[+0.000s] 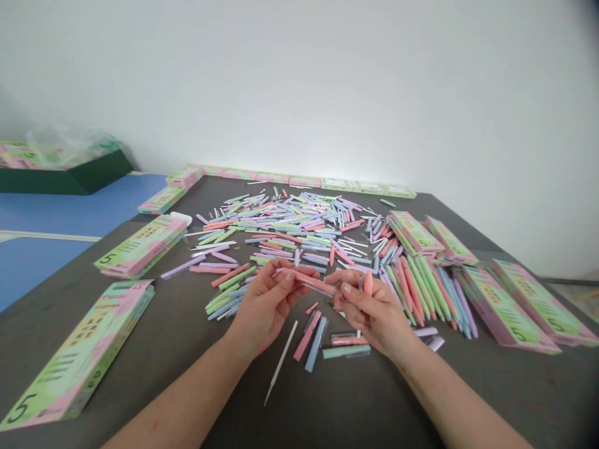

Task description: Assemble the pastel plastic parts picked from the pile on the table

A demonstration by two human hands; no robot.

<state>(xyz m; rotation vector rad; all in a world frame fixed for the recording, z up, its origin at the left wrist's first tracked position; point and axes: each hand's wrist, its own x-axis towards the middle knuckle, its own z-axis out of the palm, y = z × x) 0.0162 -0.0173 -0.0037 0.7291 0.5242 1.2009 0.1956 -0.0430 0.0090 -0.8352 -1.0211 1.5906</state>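
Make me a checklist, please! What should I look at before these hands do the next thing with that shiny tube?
1. Left hand grips the clear tube: ok.
2. Right hand has hold of the tube's right end: cannot tell.
3. Pink stick by the right hand is held tight: cannot tell.
4. Short row of pastel pens lies apart from the big pastel pile: ok.
5. Thin white stick lies away from both hands: ok.
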